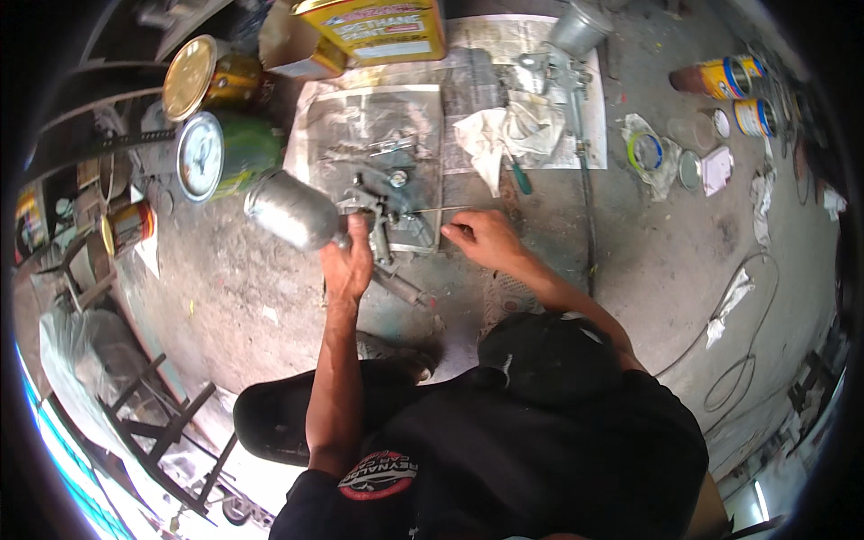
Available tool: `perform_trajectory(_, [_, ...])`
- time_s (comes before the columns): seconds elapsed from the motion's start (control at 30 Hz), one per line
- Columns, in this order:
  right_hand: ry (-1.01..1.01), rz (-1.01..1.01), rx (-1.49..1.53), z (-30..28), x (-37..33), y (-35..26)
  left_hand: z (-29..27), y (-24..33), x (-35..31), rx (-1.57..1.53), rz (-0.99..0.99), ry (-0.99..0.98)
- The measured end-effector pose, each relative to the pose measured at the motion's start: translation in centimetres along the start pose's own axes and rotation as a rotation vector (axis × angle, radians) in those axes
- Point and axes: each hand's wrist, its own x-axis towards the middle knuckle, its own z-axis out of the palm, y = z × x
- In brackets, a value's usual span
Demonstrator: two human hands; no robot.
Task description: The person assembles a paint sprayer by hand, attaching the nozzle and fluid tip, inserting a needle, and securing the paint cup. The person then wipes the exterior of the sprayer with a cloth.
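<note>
My left hand (pixel 346 263) is closed around a spray gun (pixel 367 200), its thumb on top. A silver metal cup (pixel 290 212) is attached and tilts out to the left. My right hand (pixel 488 239) pinches a thin brass-coloured rod (pixel 438 210), which points left toward the gun. Whether the rod's tip touches the gun, I cannot tell. Beneath them, a dark-stained sheet of newspaper (pixel 418 108) carries several small metal parts (pixel 392 144) and a round gauge-like piece (pixel 398 178). A crumpled white rag (pixel 504 130) and a green-handled screwdriver (pixel 521 178) lie just beyond my right hand.
Paint cans (pixel 200 155) and a yellow rectangular tin (pixel 378 31) stand at the far left and back. Another spray gun (pixel 567 76) with a hose (pixel 588 211) lies at the back right. Open cans (pixel 724 79), lids and a looped cord (pixel 742 360) are on the right.
</note>
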Motion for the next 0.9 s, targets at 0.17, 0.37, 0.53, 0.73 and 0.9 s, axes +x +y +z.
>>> perform_trajectory(0.17, [-0.208,-0.035,0.031,-0.7,0.1,-3.7,1.7,0.2,0.6,-0.007,0.116,-0.037])
perform_trajectory(0.37, [-0.255,-0.027,-0.06,-0.4,-2.2,-1.9,3.6,-0.6,0.4,0.183,0.216,-0.104])
perform_trajectory(0.53, [0.278,0.271,-0.446,-3.0,-2.6,3.1,2.4,2.8,-1.0,-0.025,0.092,-0.144])
perform_trajectory(0.73, [0.373,0.357,-0.599,-2.3,-2.4,6.2,2.8,2.5,-0.6,-0.297,0.24,-0.064])
perform_trajectory(0.9, [0.302,0.36,-0.58,-2.9,-4.5,6.6,1.1,1.2,0.1,-0.71,-0.211,-0.33])
